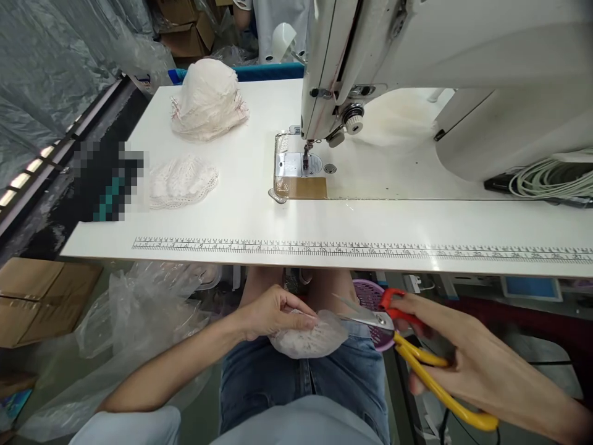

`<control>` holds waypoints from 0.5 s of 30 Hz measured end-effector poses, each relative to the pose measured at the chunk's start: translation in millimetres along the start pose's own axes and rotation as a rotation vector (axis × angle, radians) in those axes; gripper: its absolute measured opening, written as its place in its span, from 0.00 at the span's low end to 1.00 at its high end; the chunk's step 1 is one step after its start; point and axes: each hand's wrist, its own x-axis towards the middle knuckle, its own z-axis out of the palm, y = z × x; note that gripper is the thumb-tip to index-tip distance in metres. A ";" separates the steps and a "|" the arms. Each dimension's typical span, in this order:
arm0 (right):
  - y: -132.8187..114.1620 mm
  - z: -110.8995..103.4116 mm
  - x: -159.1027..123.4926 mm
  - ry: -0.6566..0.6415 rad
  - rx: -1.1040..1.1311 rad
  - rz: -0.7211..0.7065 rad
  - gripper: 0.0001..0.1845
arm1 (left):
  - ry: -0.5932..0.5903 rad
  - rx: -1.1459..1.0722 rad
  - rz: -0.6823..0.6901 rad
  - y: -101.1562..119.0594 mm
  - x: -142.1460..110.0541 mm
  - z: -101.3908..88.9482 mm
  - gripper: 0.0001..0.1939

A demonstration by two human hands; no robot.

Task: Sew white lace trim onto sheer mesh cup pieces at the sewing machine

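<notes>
Above my lap, my left hand (282, 314) pinches a small piece of sheer white lace fabric (312, 337) between thumb and fingers. To the right, my right hand (456, 346) grips a pair of scissors (377, 318) with one red and one yellow handle. Their blades are spread and point left, close to the fabric's right edge; whether they touch it I cannot tell. On the white table, a flat piece of white lace (184, 181) lies at the left. Behind it sits a rounded stack of cream lace pieces (208, 99).
A sewing machine (352, 80) stands on the white table (241, 219), a printed ruler (352, 248) along its front edge. A purple basket (370, 293) is below at the right. Cardboard boxes (37, 303) and clear plastic lie at the left. Another person (282, 31) is behind the table.
</notes>
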 end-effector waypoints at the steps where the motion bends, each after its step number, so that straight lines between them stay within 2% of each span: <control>1: 0.3 4.2 -0.7 -0.084 0.000 -0.005 0.36 | -0.010 0.001 0.008 -1.0 -0.3 -0.4 0.15; 3: -0.6 9.2 0.6 -0.227 -0.009 -0.035 0.36 | -0.015 0.006 0.024 -3.2 -0.6 -0.9 0.15; 6: -6.7 11.3 6.5 -0.305 -0.026 -0.059 0.34 | 0.000 0.027 0.043 -5.7 -0.5 -1.3 0.14; 15: -19.9 12.6 18.0 -0.341 0.067 -0.137 0.24 | 0.003 0.040 0.038 -2.4 -1.9 -1.5 0.14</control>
